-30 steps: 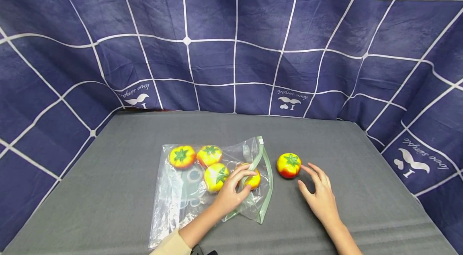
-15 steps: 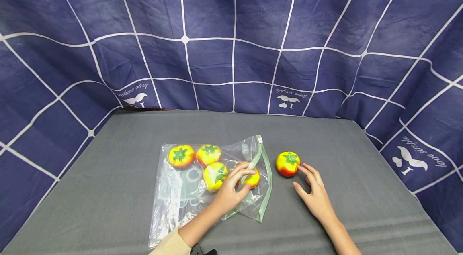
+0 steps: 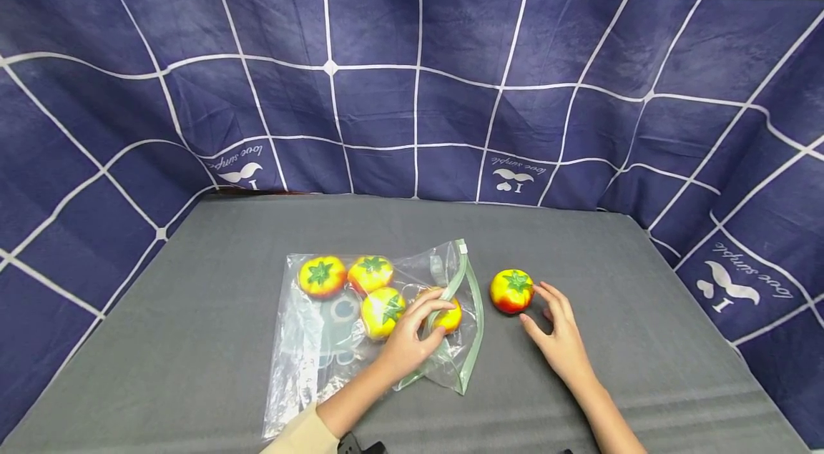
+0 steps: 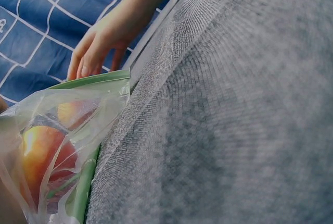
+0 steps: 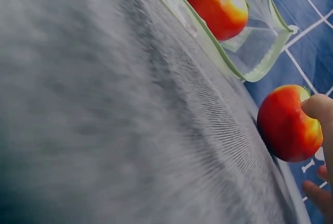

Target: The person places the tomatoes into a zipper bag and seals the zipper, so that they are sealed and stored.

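A clear zip bag (image 3: 296,361) with a green-edged mouth lies flat, holding several yellow-red tomatoes (image 3: 322,277). Over its mouth end, my left hand (image 3: 408,343) grips the bag with curved fingers around a tomato (image 3: 453,318) inside. To the right of the mouth sits a loose tomato (image 3: 511,291) with a green star-shaped top. My right hand (image 3: 565,347) is at its right side, thumb and fingers apart. The right wrist view has the thumb (image 5: 316,107) overlapping the loose tomato (image 5: 283,127); how firmly it touches cannot be told. The bag's green rim (image 4: 88,187) shows in the left wrist view.
A grey cloth-covered table (image 3: 193,311) carries everything. Behind it and along both sides hangs a navy curtain (image 3: 373,111) with white grid lines. The bag's white slider (image 3: 463,248) sits at the far corner of its mouth.
My right hand has moved slightly left, closer around the loose tomato, its thumb now near the tomato's lower right edge. The left hand and bag stay in place.
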The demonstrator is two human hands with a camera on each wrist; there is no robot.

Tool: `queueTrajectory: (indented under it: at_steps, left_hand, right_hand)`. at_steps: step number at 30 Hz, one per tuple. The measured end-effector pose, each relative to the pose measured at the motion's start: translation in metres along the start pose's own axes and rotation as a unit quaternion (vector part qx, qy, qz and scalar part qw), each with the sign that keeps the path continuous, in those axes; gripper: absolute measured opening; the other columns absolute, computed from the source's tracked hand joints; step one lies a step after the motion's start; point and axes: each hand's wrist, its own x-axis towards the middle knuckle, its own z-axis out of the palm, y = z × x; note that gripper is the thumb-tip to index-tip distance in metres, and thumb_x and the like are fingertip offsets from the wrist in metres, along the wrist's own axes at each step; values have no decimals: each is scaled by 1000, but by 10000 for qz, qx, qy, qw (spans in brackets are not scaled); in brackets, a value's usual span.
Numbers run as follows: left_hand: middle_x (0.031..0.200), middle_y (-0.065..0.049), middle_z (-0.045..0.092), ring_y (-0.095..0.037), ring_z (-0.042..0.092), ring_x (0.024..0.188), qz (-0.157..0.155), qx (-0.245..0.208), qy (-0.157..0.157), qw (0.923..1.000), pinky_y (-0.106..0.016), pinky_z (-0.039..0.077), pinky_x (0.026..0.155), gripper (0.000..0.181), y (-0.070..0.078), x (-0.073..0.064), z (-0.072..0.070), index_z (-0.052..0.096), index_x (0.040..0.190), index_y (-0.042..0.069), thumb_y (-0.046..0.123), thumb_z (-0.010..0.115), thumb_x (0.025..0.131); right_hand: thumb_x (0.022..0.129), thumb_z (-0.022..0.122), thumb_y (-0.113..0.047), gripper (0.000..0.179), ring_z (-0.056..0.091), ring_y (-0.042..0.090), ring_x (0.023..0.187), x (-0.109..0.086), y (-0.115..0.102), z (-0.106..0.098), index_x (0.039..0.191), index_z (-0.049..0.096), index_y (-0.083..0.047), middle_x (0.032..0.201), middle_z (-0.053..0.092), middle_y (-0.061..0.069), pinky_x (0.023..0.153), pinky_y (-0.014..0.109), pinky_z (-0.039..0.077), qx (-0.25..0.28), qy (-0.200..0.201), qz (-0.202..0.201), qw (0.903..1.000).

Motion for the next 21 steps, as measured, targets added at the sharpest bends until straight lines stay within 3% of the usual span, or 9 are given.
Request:
queueTrajectory:
  at_steps: [3,6,11,13,21]
  left_hand:
    - [132,-17,48,-31,37,130,-12,12,-24,10000,-46,28,108,32,0,1,-1,61,108,1,-6,58,77]
    - [131,-18,49,-31,37,130,30,14,-16,10000,-44,28,109,31,0,1,-1,61,108,0,-6,58,77]
    - [131,-18,50,-31,40,128,132,2,27,9999,-39,30,109,31,0,0,0,61,107,0,-7,59,77]
    - [131,-17,50,-31,40,128,164,-4,28,9999,-38,31,109,31,0,0,0,61,107,0,-7,59,77]
    - [131,-16,49,-30,39,129,102,-4,-8,9999,-40,31,108,32,-1,0,0,61,107,1,-6,58,77]
  right_hand:
    - [79,69,-15,57,38,16,120,8,-2,1,131,45,-11,137,38,11,91,20,45,-12,-20,65,10000]
    - [78,69,-15,60,40,22,121,16,-3,4,132,43,-9,138,37,11,90,34,45,-5,-44,42,10000]
    - [76,71,-11,61,40,25,121,23,-2,10,130,44,-7,136,36,14,90,3,34,259,-30,-63,9996]
    - [75,71,-10,61,39,26,120,24,-1,13,130,45,-6,136,36,16,86,-3,28,417,-28,-80,9991]
    - [74,72,-9,61,40,19,114,21,0,18,129,46,-9,138,31,17,85,-3,29,693,-126,-23,9975]
